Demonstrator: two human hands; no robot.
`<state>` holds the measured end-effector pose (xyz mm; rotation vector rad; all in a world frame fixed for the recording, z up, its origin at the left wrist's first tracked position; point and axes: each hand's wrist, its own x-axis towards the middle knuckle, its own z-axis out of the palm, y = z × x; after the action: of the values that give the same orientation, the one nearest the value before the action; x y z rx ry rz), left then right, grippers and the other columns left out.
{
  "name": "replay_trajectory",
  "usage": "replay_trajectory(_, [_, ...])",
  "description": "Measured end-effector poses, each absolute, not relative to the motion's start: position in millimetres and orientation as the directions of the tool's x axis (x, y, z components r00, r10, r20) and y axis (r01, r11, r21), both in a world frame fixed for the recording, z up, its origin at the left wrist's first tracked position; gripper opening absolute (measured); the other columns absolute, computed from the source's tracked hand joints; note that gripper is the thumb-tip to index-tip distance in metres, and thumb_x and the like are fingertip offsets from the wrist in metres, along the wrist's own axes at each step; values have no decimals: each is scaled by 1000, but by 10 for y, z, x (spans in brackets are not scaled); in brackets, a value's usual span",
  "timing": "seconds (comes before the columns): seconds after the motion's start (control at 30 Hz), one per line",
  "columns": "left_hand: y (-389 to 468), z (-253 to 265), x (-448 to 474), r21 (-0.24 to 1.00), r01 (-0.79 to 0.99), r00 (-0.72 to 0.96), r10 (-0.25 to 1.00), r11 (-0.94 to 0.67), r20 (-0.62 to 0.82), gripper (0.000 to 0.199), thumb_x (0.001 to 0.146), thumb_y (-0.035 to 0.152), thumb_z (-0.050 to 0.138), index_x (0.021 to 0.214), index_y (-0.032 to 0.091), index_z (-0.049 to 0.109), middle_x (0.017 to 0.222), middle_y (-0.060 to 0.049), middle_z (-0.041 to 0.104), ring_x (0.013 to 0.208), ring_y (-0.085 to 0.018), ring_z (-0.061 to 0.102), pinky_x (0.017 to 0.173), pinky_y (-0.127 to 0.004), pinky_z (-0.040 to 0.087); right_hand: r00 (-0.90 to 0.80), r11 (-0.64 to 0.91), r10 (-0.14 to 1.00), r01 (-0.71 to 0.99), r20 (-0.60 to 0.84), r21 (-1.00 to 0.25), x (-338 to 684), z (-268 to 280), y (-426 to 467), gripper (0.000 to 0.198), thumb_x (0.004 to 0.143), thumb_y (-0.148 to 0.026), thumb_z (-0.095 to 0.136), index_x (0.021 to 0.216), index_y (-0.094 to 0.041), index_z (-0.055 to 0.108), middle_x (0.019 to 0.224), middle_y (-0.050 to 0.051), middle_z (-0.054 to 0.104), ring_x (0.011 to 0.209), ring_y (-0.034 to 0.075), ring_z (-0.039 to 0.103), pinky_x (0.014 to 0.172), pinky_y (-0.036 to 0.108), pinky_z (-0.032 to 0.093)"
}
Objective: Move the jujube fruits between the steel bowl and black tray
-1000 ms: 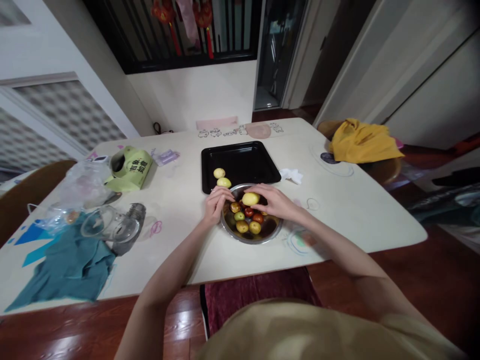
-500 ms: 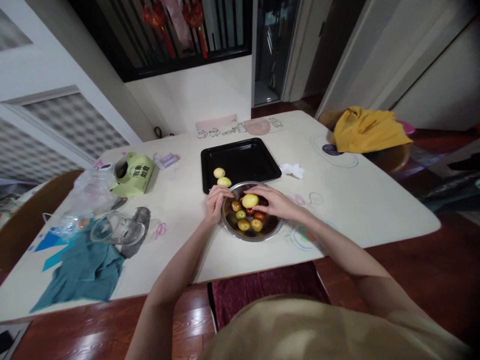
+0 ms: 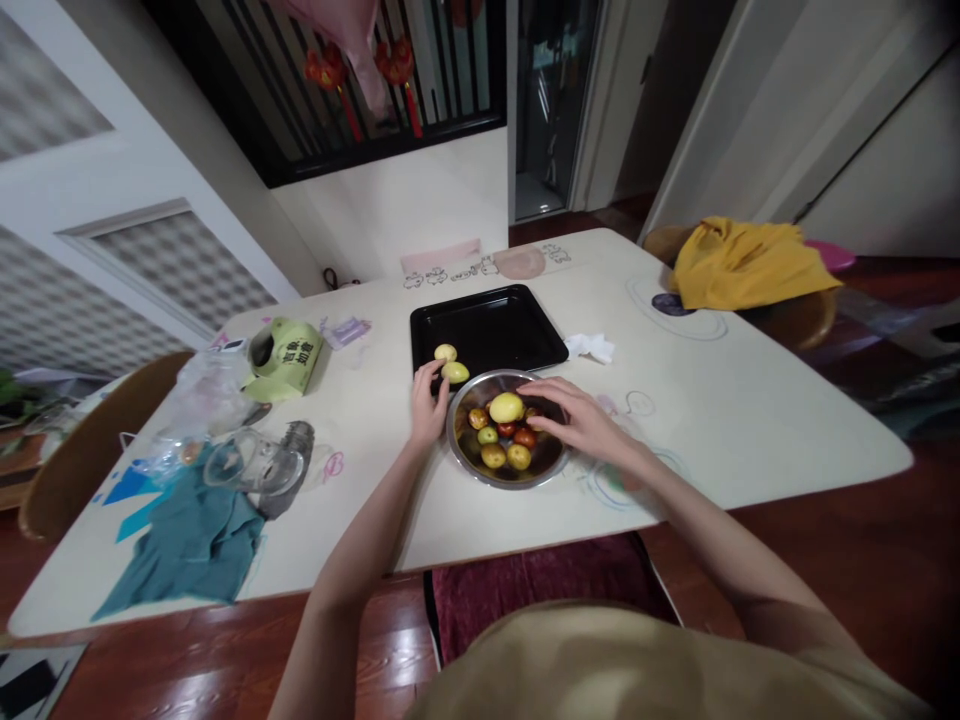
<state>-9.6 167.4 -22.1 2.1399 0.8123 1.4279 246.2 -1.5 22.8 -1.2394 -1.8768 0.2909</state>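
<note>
A steel bowl (image 3: 459,468) stands near the table's front edge, with several small red, green and yellowish fruits in it. On top of them rests a larger yellow lemon-like fruit (image 3: 507,407). My right hand (image 3: 576,415) hovers over the bowl's right side, fingers and thumb apart, just clear of that fruit. To the left of the bowl is my left hand (image 3: 429,402), its fingers stretched toward a yellow fruit (image 3: 455,373) at the tray's near corner; whether the fingertips touch it I cannot tell. Behind that lies a paler round fruit (image 3: 445,353) on the black baking tray (image 3: 495,330).
A crumpled white tissue (image 3: 590,347) lies right of the tray. On the left are a green box (image 3: 289,360), a clear plastic jug (image 3: 251,462), a plastic bag (image 3: 210,390) and a teal cloth (image 3: 184,550). Yellow fabric (image 3: 750,265) covers a chair at right.
My right hand has drawn back from the large yellow fruit, which now rests on the others. My left hand has left the bowl's rim and reached toward the fruit on the tray.
</note>
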Motion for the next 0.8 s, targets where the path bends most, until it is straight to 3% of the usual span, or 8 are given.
replay_trajectory(0.2, [1823, -284, -100, 473, 384, 470, 609, -793, 639, 42, 110, 47, 52, 142, 22, 63, 139, -16, 68, 132, -30, 59, 115, -51, 46, -14, 493, 766, 655, 643, -572, 2421, 72, -175, 21, 106, -34, 62, 122, -26, 73, 116, 11, 77, 112, 30, 71, 100, 51, 58])
replay_trajectory(0.43, [1931, -171, -139, 234, 501, 721, 552, -833, 419, 44, 114, 34, 38, 153, 28, 58, 158, -12, 58, 151, -32, 44, 119, -53, 42, 70, 539, 685, 621, 725, -569, 2368, 77, -167, 16, 108, -25, 59, 112, -26, 75, 107, 9, 76, 101, 26, 71, 91, 45, 58])
replay_trajectory(0.53, [1968, -169, -160, 243, 523, 707, 575, -817, 411, 46, 113, 35, 38, 153, 25, 58, 150, -16, 57, 142, -33, 51, 114, -52, 47, 76, 549, 681, 605, 729, -576, 2365, 57, -174, 18, 109, -24, 57, 110, -26, 74, 106, 9, 76, 100, 25, 71, 89, 45, 58])
replay_trajectory(0.67, [1986, -195, -183, 343, 540, 633, 639, -769, 437, 46, 109, 37, 46, 151, 20, 56, 140, -17, 52, 127, -31, 59, 110, -50, 53, 77, 562, 680, 585, 730, -585, 2356, 33, -170, 20, 110, -24, 55, 108, -26, 74, 105, 9, 76, 99, 25, 70, 88, 45, 58])
replay_trajectory(0.8, [1990, -213, -193, 417, 497, 600, 648, -761, 469, 39, 107, 37, 49, 142, 20, 55, 144, -17, 52, 134, -32, 56, 114, -51, 50, 80, 565, 679, 579, 730, -588, 2350, 39, -168, 22, 110, -25, 53, 106, -25, 75, 102, 8, 77, 96, 25, 71, 87, 45, 58])
